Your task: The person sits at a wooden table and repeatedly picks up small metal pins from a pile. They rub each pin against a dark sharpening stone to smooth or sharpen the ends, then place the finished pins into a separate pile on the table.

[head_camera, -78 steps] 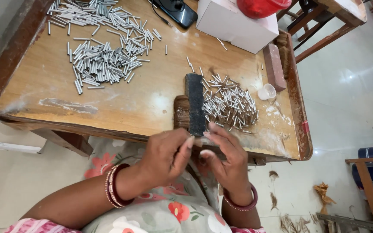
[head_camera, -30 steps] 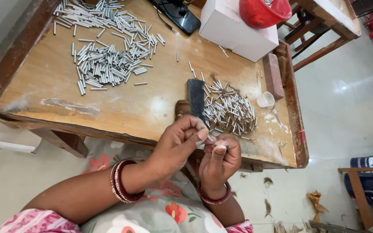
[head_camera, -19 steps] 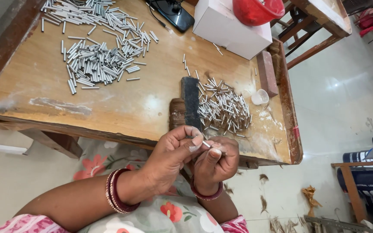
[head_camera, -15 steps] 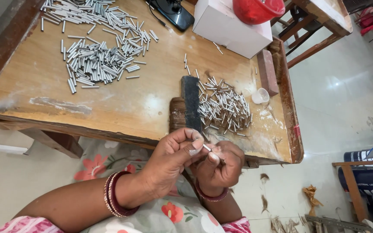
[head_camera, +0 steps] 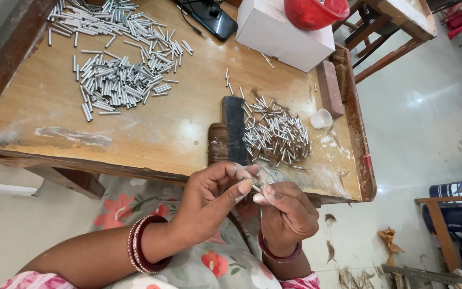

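Note:
My left hand [head_camera: 215, 195] and my right hand [head_camera: 287, 208] meet over my lap, just in front of the wooden table's near edge [head_camera: 151, 174]. Between their fingertips they pinch a small silver metal tube [head_camera: 256, 188], mostly hidden by the fingers. Right beyond the hands lies a dark rectangular block [head_camera: 235, 130] on the table, with a loose pile of short metal tubes [head_camera: 276, 134] beside it on the right. A larger heap of longer metal tubes [head_camera: 116, 75] covers the far left of the table.
A white box [head_camera: 282, 32] with a red bowl [head_camera: 314, 12] on it stands at the back. A black device [head_camera: 209, 16] lies next to it. A reddish brick-like block [head_camera: 329, 88] and small clear cup [head_camera: 321, 118] sit at the right rim. Scraps litter the floor on the right.
Both hands drew back from the dark block toward my lap and came together, fingertips closing on a small tube. The view shifted slightly.

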